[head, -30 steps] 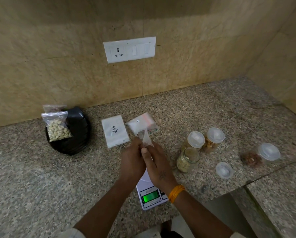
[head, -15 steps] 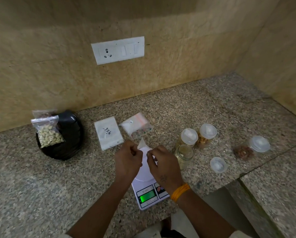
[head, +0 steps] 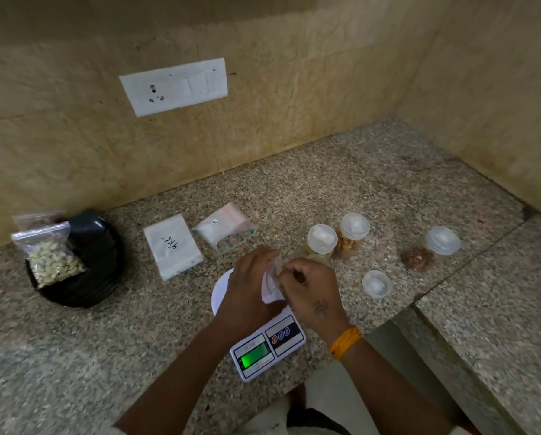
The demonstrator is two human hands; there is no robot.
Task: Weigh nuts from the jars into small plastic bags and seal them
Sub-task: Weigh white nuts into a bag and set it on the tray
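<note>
One packet [head: 172,246] of bags, handwritten "4x6", beside scale [head: 267,346]

Hands hide most of the scale's platter [head: 223,288] and the open jar [head: 319,259].

A home kitchen corner: speckled granite counter [head: 357,189], beige stone-tiled walls [head: 74,136], a white switchboard with socket [head: 173,86].

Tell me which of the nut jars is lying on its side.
The rightmost jar, holding brown nuts, lies tipped with its white lid facing the camera; the other lidded jars stand upright.
</note>
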